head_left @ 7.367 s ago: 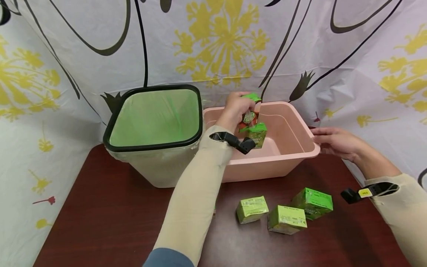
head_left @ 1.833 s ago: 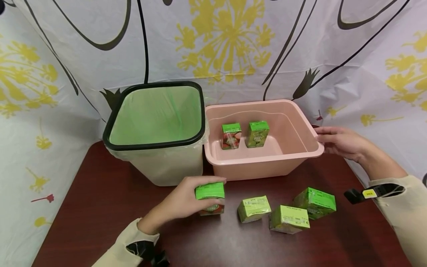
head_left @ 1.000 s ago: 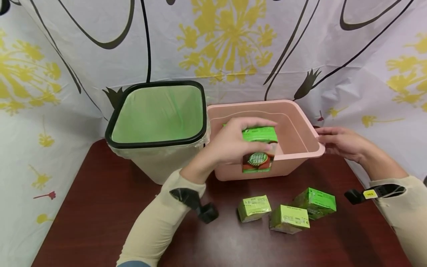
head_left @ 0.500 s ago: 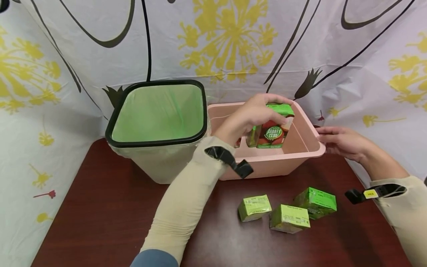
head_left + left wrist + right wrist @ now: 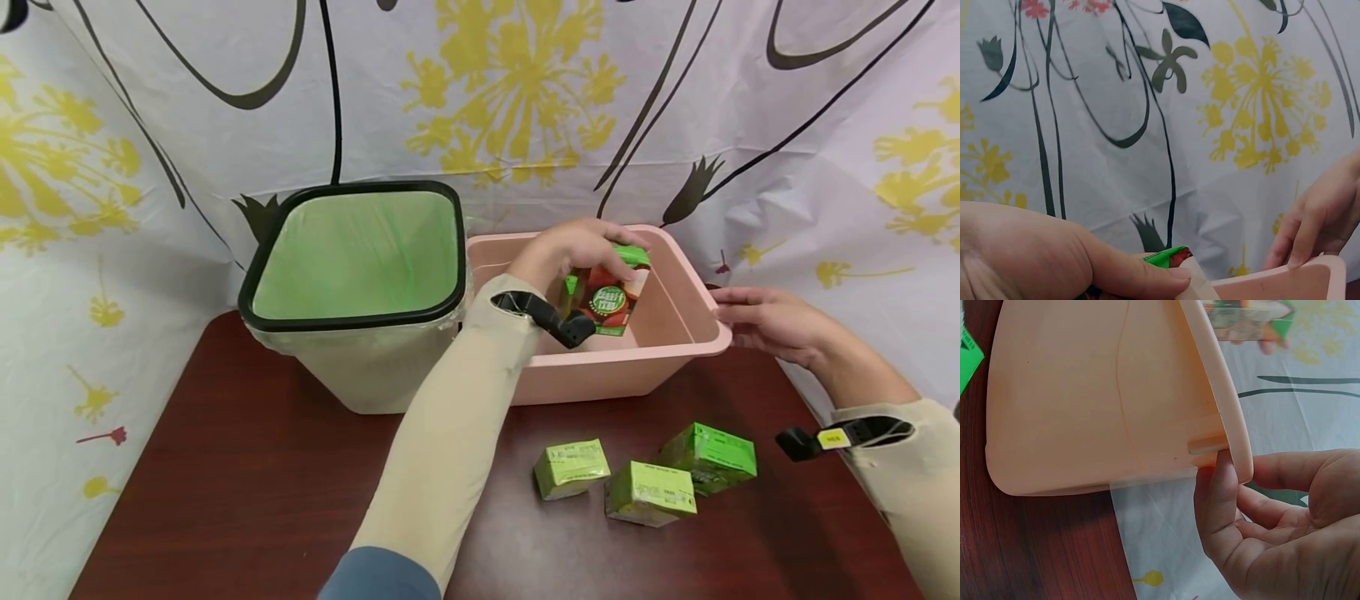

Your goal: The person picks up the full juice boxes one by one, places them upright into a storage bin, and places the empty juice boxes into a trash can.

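Now the red box (image 5: 613, 304) is in the pink tub (image 5: 585, 384).
The left hand (image 5: 583, 245) pinches it; the right hand (image 5: 776, 322) grips the rim (image 5: 630, 357). That's one more inside, three green boxes (image 5: 651, 493) left on the table (image 5: 187, 483).

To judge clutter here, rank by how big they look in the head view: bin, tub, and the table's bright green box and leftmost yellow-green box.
1. Bin and tub: too close to rank; the tub is partly hidden.
2. Bright green box.
3. Leftmost yellow-green box.
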Motion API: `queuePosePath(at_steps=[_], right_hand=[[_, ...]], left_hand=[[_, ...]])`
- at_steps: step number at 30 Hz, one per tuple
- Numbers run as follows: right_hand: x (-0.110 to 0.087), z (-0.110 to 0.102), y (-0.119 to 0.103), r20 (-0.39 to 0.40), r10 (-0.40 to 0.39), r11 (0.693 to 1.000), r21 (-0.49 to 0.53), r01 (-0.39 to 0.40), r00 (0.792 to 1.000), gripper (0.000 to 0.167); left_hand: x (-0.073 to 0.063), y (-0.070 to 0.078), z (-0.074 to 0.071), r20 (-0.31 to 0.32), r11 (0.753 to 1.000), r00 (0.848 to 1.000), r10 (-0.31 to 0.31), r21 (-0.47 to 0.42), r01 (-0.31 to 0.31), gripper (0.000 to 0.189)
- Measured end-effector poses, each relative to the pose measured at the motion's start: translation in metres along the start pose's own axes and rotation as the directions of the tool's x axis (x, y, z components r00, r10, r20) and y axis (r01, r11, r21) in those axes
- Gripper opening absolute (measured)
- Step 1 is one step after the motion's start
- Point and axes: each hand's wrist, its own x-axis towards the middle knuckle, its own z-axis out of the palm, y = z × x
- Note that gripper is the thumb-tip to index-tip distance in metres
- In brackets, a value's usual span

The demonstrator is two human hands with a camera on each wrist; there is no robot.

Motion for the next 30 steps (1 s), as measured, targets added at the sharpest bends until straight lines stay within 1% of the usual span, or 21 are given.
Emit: queuePosePath(at_steps=[4,7,9,11,14,16,19,21,23,26,27,30], right_hand=[[0.0,0.0,-0.001,0.015,-0.009,1.0,0.006,0.009,1.0,0.043],[0.0,0.001,-0.001,0.012,-0.007,1.0,-0.006,0.007,1.0,0.043],[-0.001,0.002,-0.001,0.014,-0.005,1.0,-0.004,0.005,1.0,0.043],[-0.001,0.003,-0.002,0.017,-0.005,1.0,0.001,0.005,1.0,0.045],[-0.001,0.003,-0.002,0.035,-0.01,1.0,0.011,0.01,0.999,0.046],[-0.001,0.002,-0.002,0.046,-0.014,1.0,0.013,0.014,0.999,0.047],[0.0,0.001,-0.002,0.048,-0.013,1.0,0.009,0.012,0.999,0.046],[0.0,0.0,-0.001,0.047,-0.012,1.0,0.006,0.012,0.999,0.045],[0.0,-0.001,-0.001,0.044,-0.012,1.0,0.002,0.012,0.999,0.045],[0.0,-0.002,0.0,0.053,-0.017,1.0,0.013,0.017,0.998,0.044],[0.0,-0.002,0.0,0.056,-0.018,1.0,0.016,0.017,0.998,0.044],[0.0,-0.003,0.001,0.059,-0.017,1.0,0.026,0.015,0.998,0.044]], left_hand=[[0.003,-0.012,-0.008,0.008,0.996,0.997,-0.083,-0.028,0.083,0.058],[0.004,-0.023,-0.009,0.005,0.984,0.988,-0.157,-0.081,0.157,0.059],[0.005,-0.03,-0.009,0.008,0.977,0.982,-0.188,-0.105,0.188,0.061],[0.006,-0.037,-0.009,0.009,0.972,0.977,-0.213,-0.105,0.212,0.061],[0.009,-0.046,-0.011,0.01,0.973,0.974,-0.228,-0.027,0.229,0.063],[0.011,-0.052,-0.011,0.015,0.97,0.97,-0.243,0.008,0.243,0.064],[0.015,-0.061,-0.012,0.034,0.963,0.962,-0.271,0.004,0.271,0.065],[0.016,-0.066,-0.012,0.048,0.961,0.96,-0.274,-0.03,0.276,0.065],[0.017,-0.069,-0.011,0.044,0.962,0.962,-0.269,-0.037,0.27,0.065],[0.017,-0.073,-0.011,0.021,0.967,0.967,-0.253,-0.01,0.253,0.066],[0.016,-0.074,-0.01,0.007,0.967,0.967,-0.253,0.005,0.253,0.066],[0.015,-0.076,-0.01,-0.007,0.962,0.964,-0.267,0.059,0.266,0.068]])
